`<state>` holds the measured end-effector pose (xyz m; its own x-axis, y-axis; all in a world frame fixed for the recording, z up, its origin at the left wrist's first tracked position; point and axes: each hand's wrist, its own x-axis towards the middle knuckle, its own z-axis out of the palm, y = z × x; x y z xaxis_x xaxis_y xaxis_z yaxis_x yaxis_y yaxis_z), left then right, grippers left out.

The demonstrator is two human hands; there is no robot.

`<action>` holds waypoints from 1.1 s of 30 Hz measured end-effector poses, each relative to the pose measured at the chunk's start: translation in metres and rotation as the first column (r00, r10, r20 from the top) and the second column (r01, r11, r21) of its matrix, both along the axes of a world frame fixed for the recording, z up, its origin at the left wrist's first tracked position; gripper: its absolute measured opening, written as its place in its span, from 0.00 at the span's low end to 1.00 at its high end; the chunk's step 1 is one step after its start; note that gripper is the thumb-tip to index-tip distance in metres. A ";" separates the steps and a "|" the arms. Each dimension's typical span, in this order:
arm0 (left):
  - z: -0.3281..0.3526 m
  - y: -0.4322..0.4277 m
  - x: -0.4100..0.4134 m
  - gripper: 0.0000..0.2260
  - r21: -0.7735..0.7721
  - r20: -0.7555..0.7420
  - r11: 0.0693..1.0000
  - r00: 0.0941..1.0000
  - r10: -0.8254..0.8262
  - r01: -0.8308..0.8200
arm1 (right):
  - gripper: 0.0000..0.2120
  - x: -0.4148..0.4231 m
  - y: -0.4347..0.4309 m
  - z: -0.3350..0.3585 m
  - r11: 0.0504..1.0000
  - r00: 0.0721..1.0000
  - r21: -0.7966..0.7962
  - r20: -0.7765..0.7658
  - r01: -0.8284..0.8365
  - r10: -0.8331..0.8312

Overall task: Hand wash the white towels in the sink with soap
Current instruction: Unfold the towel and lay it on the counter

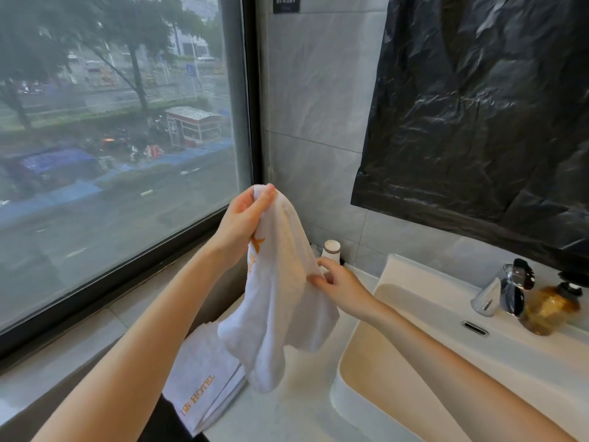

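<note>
A white towel [280, 301] with orange embroidery hangs in the air over the counter, left of the sink [414, 327]. My left hand [245, 218] grips its top corner, raised high. My right hand [338, 279] pinches the towel's right edge lower down. A second white towel [200, 374], folded, with orange "HOTEL" lettering, lies on the counter below the hanging one. The white basin looks dry and holds nothing. An amber soap bottle [551, 307] with a dark pump stands at the sink's back right, beside the chrome faucet [506, 288].
A large window [121, 122] with a dark frame fills the left side. Black plastic sheeting [484, 106] covers the wall above the sink. A paper cup [331, 250] stands by the wall behind the hanging towel. The pale counter [299, 406] runs along the front.
</note>
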<state>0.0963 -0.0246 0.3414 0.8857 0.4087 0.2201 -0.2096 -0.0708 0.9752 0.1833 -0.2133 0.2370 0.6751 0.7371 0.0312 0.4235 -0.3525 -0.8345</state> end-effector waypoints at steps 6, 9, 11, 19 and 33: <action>-0.001 0.008 -0.005 0.14 -0.044 0.032 0.996 0.996 0.080 -0.078 | 0.13 0.006 -0.029 -0.033 0.960 1.000 -0.279 0.011 -0.021 0.025; -0.006 0.017 -0.006 0.13 -0.095 0.047 0.983 0.985 0.165 -0.160 | 0.09 0.012 -0.043 -0.022 0.981 0.997 -0.179 -0.008 0.078 -0.080; -0.013 0.031 -0.009 0.12 -0.056 0.027 0.963 0.964 0.265 -0.263 | 0.05 0.020 -0.049 -0.005 0.979 0.980 -0.048 -0.011 0.196 -0.197; -0.013 0.075 -0.021 0.11 0.046 0.014 0.892 0.893 0.450 -0.450 | 0.07 0.034 -0.040 0.103 0.825 0.931 0.448 -0.277 0.344 -0.238; -0.022 0.100 -0.049 0.11 0.115 -0.025 0.829 0.833 0.553 -0.547 | 0.13 0.028 -0.028 0.087 0.864 0.473 -0.184 0.878 0.469 -0.070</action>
